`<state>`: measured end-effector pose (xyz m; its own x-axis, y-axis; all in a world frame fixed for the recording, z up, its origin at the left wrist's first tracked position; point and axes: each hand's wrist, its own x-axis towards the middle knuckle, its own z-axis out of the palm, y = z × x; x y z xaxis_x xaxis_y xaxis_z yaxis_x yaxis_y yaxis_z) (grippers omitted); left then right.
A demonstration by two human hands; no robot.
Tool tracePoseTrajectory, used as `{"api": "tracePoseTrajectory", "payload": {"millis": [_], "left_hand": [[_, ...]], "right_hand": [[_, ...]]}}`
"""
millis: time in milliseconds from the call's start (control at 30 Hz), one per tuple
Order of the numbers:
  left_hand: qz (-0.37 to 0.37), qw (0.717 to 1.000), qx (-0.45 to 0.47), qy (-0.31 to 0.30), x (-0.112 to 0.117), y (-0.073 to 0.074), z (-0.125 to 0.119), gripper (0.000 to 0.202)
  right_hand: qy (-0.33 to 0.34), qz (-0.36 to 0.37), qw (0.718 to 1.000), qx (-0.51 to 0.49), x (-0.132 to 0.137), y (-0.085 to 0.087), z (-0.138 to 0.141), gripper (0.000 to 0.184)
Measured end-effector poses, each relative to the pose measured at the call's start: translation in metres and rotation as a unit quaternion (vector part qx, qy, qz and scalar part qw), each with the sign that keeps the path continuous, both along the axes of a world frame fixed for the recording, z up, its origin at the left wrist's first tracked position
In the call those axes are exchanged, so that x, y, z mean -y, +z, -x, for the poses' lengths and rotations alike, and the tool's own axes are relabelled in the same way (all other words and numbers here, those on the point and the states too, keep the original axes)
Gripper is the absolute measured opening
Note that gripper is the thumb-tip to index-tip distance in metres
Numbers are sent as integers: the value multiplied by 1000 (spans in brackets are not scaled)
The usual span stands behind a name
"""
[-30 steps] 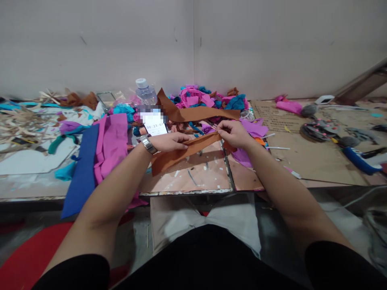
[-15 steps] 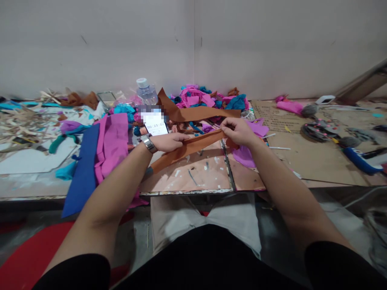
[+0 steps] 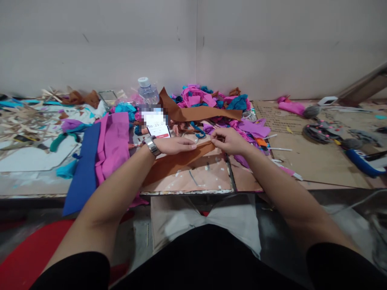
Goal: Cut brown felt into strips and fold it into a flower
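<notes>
A long brown crepe paper strip (image 3: 178, 160) slants across the table in front of me, its upper edge folded over. My left hand (image 3: 178, 146), with a metal watch on the wrist, lies along that edge, holding it between thumb and straight fingers. At the strip's right end, my right hand (image 3: 228, 141) is closed in a pinch on the folded paper. Behind both hands a wider brown sheet (image 3: 205, 113) rests on a heap of crumpled pink and teal scraps (image 3: 196, 96). A phone (image 3: 159, 127) showing a timer stands just beyond my left hand.
Blue (image 3: 83, 169) and pink sheets (image 3: 113, 139) hang over the front edge at left. A capped bottle (image 3: 148, 92) stands at the back. Thin wood strips (image 3: 21, 121) litter the far left. Cardboard (image 3: 302, 157), a dark pin-studded dish (image 3: 316, 132) and a blue-white tool (image 3: 364, 161) lie right.
My right hand has moved left and down, closer to my left hand, and the strip has lowered. An orange piece now shows among the scraps on the right.
</notes>
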<state>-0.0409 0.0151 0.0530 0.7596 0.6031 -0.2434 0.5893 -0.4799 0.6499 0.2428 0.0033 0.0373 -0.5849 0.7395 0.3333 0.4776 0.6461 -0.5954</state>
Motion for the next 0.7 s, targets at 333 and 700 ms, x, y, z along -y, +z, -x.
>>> {"api": "tracePoseTrajectory", "payload": {"millis": [333,700], "left_hand": [[29,994,41,-99,1,-8,-5,46],[-39,994,79,-66,5,-3,-11,41]], "right_hand": [[55,3,998,27,15,-13,24,11],[49,18,998,18,16,-16,28,11]]}}
